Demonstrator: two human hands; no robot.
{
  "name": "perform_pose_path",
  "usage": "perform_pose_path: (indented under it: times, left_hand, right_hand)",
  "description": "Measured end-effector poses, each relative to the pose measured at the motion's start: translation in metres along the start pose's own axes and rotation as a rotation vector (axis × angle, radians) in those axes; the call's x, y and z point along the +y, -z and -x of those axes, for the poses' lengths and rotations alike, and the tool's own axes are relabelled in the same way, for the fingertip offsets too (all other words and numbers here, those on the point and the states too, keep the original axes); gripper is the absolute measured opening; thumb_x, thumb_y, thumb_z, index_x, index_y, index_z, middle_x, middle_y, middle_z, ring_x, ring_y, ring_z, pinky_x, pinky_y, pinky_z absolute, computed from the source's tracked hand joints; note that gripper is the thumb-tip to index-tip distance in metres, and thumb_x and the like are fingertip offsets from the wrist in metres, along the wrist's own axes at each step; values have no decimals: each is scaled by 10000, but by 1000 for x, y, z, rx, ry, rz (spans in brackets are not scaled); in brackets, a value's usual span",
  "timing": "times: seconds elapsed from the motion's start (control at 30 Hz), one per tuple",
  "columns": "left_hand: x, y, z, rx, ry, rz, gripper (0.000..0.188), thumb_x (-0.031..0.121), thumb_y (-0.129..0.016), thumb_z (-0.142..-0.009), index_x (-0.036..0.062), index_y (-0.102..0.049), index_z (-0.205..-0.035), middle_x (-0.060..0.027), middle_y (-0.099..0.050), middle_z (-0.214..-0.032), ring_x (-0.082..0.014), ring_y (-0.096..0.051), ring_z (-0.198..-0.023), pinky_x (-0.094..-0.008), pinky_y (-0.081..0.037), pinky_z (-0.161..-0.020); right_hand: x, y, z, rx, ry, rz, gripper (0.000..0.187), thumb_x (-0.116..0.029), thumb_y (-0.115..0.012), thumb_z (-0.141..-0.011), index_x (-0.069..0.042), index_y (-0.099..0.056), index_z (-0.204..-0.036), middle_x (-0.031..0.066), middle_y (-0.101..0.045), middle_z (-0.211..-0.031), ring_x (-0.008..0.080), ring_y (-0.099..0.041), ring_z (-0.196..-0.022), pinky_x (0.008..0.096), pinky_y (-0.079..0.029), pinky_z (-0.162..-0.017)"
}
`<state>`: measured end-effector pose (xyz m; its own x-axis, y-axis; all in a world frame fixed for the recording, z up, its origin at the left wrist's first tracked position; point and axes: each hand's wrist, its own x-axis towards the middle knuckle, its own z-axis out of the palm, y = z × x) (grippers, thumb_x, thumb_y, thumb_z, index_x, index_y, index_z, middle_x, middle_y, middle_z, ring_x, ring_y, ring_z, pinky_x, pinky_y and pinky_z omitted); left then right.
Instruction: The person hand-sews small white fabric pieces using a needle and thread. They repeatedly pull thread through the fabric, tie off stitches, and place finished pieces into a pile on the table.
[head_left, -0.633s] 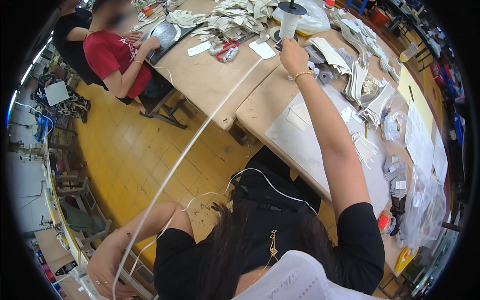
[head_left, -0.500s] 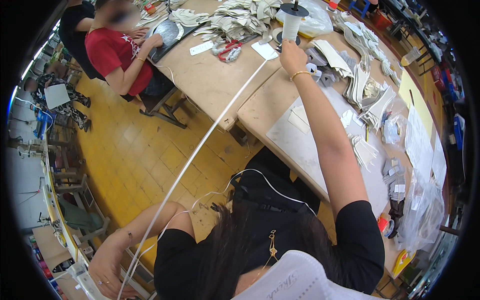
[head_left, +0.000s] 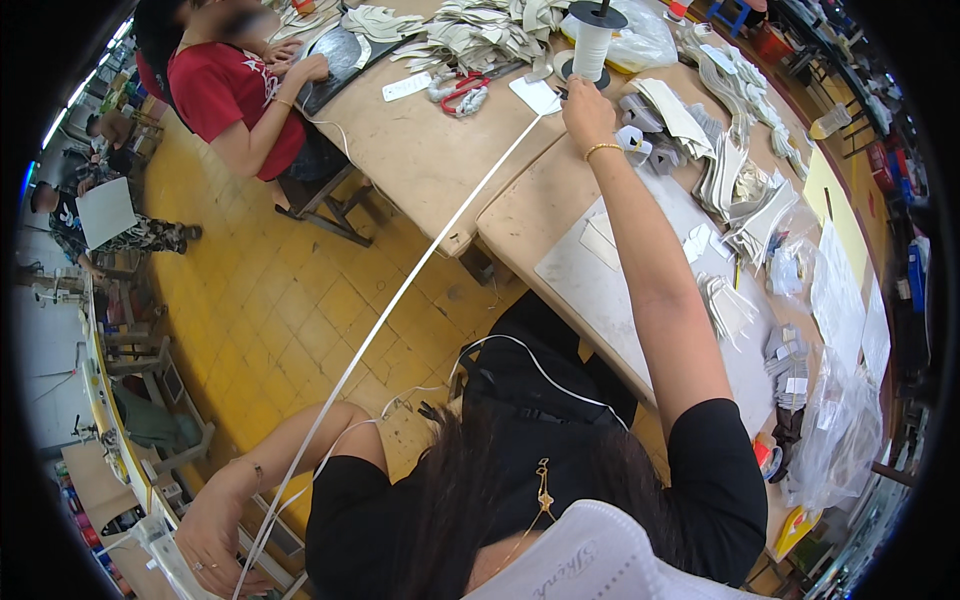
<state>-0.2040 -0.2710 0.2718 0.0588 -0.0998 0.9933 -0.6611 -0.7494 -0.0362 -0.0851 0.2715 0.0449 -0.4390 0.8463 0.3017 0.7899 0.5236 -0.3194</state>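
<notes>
A long, narrow white tape [head_left: 420, 278] stretches taut in a diagonal, from beside my right hand down to my left hand. At the lower left, my left hand [head_left: 212, 550] is closed on the tape, its fingertips partly out of sight. My right arm reaches far over the table. My right hand [head_left: 590, 118] is closed just in front of an upright spool [head_left: 592, 52] wound with white material, between dark discs. A small dark tip shows at its fingers; what it holds is hidden. A white card-like piece [head_left: 534, 95] lies beside that hand.
Red-handled scissors [head_left: 462, 94] and piles of pale cut pieces [head_left: 480, 40] lie on the table [head_left: 430, 160]. Stacked strips [head_left: 735, 190] and plastic bags [head_left: 835, 425] line the right side. A person in a red shirt [head_left: 225, 110] works at the far left. A thin white cord [head_left: 520, 345] crosses my lap.
The view has shifted slightly. My hands keep nearly the same places, with the tape still taut. The seated person in red leans a little differently, and a person in the background has moved.
</notes>
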Motion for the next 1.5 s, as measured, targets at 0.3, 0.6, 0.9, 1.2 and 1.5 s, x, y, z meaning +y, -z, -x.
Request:
perform_pose_path:
  times: [0.3,0.6,0.9,1.2,1.5]
  left_hand:
    - [36,17,15,594,489,-367,147,12,-557,-949,-50,-689,-971,-167,-734,-954,-175,-680,-534,-237,-495,-443]
    - [-88,90,49,865,1237,-384,201,107,-443,-1041,-74,-501,-976,-513,-298,-1452,-68,-589,-396,-134,-367,-325]
    - [-96,77,32,785,1654,-437,128,83,-564,-992,-40,-601,-991,-188,-691,-843,-18,-400,-351,-153,-266,-331]
    - [-48,83,37,609,2204,-437,214,193,-633,-1002,-11,-679,-1050,-89,-695,-691,-85,-551,-417,-202,-371,-370]
    - [-19,82,91,623,2568,-537,228,235,-645,-998,16,-706,-988,-25,-688,-740,-80,-563,-479,-209,-420,-461]
  right_hand:
    - [4,39,73,-88,-122,-604,405,-375,-739,-921,13,-648,-996,103,-680,-825,180,-632,-702,323,-458,-599]
    - [-110,172,200,-1542,-36,-1666,481,-461,-515,-1055,-29,-703,-1152,27,-732,-987,37,-364,-465,216,-296,-429]
    - [-77,213,130,-1037,32,-2562,478,-377,-438,-1088,-36,-486,-1419,139,-628,-1380,26,-458,-446,199,-408,-403]
    - [9,267,149,-127,-70,-2059,424,-281,-325,-1121,-113,-472,-1482,131,-624,-1394,30,-423,-443,179,-327,-372]
    - [124,298,156,57,177,-1735,387,-181,-453,-1095,84,-500,-1374,202,-647,-1294,35,-388,-549,183,-303,-484]
